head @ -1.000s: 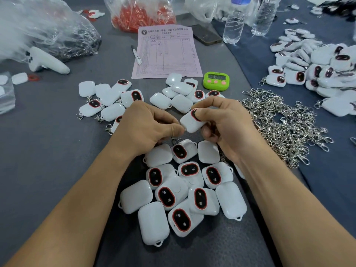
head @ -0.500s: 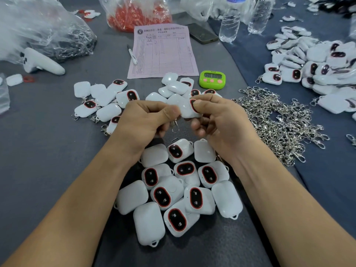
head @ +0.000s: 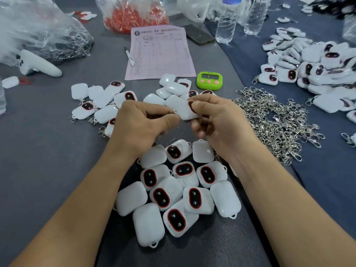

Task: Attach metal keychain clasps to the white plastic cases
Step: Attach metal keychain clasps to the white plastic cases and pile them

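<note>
My right hand grips a white plastic case with a red-rimmed dark oval, held above the table. My left hand pinches a small metal clasp against the case's left end; most of the clasp is hidden by my fingers. Below my hands lies a heap of white cases with bare plastic loops. A pile of silver keychain clasps spreads to the right. Cases with clasps on them lie to the left.
A green timer, a pink form with a pen, a phone and two water bottles stand behind. Plastic bags sit far left; a large heap of cases fills the far right.
Both hands lifted the case slightly up and away from the heap, then held it there. My left fingers stay pressed at the case's end with the clasp.
</note>
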### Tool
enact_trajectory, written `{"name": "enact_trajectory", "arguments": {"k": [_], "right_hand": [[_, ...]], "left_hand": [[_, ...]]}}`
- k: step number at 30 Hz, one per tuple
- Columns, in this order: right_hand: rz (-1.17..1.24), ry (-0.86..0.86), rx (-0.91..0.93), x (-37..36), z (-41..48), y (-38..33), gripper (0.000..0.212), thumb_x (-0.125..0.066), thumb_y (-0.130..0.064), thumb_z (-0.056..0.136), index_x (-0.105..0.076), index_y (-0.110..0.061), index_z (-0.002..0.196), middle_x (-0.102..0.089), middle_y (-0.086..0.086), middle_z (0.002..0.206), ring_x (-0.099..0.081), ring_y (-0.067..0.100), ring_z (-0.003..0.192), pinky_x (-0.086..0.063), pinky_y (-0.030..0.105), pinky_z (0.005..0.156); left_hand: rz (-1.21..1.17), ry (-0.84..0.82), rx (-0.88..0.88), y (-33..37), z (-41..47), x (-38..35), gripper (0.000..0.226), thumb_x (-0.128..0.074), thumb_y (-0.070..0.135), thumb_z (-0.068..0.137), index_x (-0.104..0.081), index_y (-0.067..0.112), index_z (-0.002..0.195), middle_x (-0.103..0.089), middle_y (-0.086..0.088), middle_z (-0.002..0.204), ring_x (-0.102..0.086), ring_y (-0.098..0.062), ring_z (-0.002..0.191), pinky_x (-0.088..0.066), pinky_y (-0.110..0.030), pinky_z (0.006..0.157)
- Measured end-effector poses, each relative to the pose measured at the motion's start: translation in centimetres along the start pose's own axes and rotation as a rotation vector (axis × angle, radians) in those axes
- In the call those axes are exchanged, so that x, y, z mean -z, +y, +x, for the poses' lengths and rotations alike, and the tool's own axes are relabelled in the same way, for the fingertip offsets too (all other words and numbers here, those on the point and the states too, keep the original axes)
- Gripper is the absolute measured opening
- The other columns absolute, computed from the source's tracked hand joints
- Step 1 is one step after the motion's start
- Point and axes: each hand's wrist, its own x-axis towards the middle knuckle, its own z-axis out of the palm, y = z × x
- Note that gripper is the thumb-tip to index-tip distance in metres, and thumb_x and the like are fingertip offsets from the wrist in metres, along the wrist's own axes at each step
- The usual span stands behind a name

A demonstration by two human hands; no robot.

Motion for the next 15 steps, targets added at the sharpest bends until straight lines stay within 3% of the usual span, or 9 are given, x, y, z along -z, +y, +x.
{"name": "enact_trajectory", "arguments": {"k": [3, 6, 8, 10, 13, 15], "right_hand": [[0.068, -0.002, -0.04, 0.1, 0.1, 0.0, 0.013, -0.055, 0.0, 0.097, -0.064, -0.008, 0.091, -0.065, 0.008, 0.06, -0.052, 0.012, 0.04, -0.036, 0.019, 0.036], [0.096, -0.019, -0.064, 0.1, 0.1, 0.1, 0.012, -0.055, -0.001, 0.098, -0.064, -0.007, 0.092, -0.064, 0.009, 0.061, -0.052, 0.011, 0.04, -0.036, 0.019, 0.036], [0.09, -0.017, -0.048, 0.2, 0.1, 0.1, 0.012, -0.056, -0.001, 0.097, -0.064, -0.008, 0.091, -0.065, 0.008, 0.061, -0.052, 0.012, 0.04, -0.035, 0.019, 0.036], [-0.014, 0.026, 0.035, 0.1, 0.2, 0.2, 0.01, -0.06, 0.001, 0.094, -0.064, -0.007, 0.09, -0.064, 0.009, 0.062, -0.051, 0.015, 0.04, -0.035, 0.021, 0.037], [-0.414, 0.124, 0.318, -0.1, -0.1, 1.0, 0.009, -0.065, -0.005, 0.093, -0.064, -0.013, 0.089, -0.064, 0.004, 0.059, -0.052, 0.022, 0.043, -0.039, 0.027, 0.041], [-0.608, 0.162, 0.452, -0.4, -0.3, 1.4, 0.006, -0.066, -0.014, 0.093, -0.064, -0.02, 0.091, -0.065, 0.002, 0.058, -0.056, 0.028, 0.048, -0.044, 0.032, 0.048]], "left_hand": [[-0.224, -0.128, 0.177, 0.3, 0.0, -0.8, 0.022, -0.075, 0.016, 0.087, -0.08, 0.027, 0.068, -0.057, 0.002, 0.051, -0.046, -0.01, 0.046, -0.043, -0.02, 0.047], [-0.266, -0.178, 0.141, 0.2, 0.2, -0.9, 0.029, -0.069, 0.014, 0.092, -0.079, 0.025, 0.067, -0.051, 0.005, 0.049, -0.042, -0.007, 0.046, -0.038, -0.016, 0.046], [-0.116, -0.116, 0.039, -0.1, 0.3, -0.5, 0.023, -0.073, 0.013, 0.09, -0.081, 0.028, 0.074, -0.054, 0.003, 0.049, -0.042, -0.006, 0.048, -0.037, -0.019, 0.046], [0.179, -0.061, -0.1, -0.3, 0.3, -0.2, 0.01, -0.076, 0.021, 0.086, -0.08, 0.023, 0.078, -0.061, -0.006, 0.055, -0.045, -0.007, 0.051, -0.04, -0.029, 0.048], [0.643, -0.05, -0.28, -0.3, 0.0, -0.4, 0.022, -0.063, 0.033, 0.085, -0.079, 0.019, 0.077, -0.067, -0.004, 0.062, -0.055, -0.018, 0.057, -0.046, -0.034, 0.057], [0.752, -0.043, -0.312, -0.1, -0.1, -0.5, 0.027, -0.057, 0.033, 0.087, -0.08, 0.02, 0.08, -0.07, -0.006, 0.067, -0.059, -0.027, 0.061, -0.05, -0.04, 0.062]]}}
